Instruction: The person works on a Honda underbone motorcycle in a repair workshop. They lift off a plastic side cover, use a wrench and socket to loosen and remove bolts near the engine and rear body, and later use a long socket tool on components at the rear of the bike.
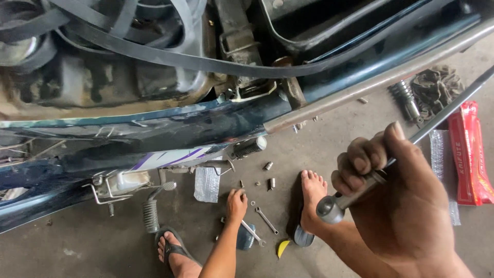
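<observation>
My right hand (401, 206) is closed around a long grey metal rod (442, 116) close to the camera. The rod's rounded end (329, 208) sticks out below my fingers, and its shaft runs up to the right edge. My left hand (236, 203) reaches down to the concrete floor, fingers bent at the ground beside a small bolt. Just below it lie two spanners (265, 220) and a dark blue object (245, 238). Whether my left hand grips anything is hidden by its back.
A dark blue-green motorcycle body (154, 134) crosses the upper view, with a foot peg and spring (151, 213) hanging below. Small sockets and bolts (268, 180) dot the floor. A red packet (471, 154), a rag (436, 87) and a bubble-wrap bag (207, 183) lie nearby. My sandalled feet (311, 198) stand there.
</observation>
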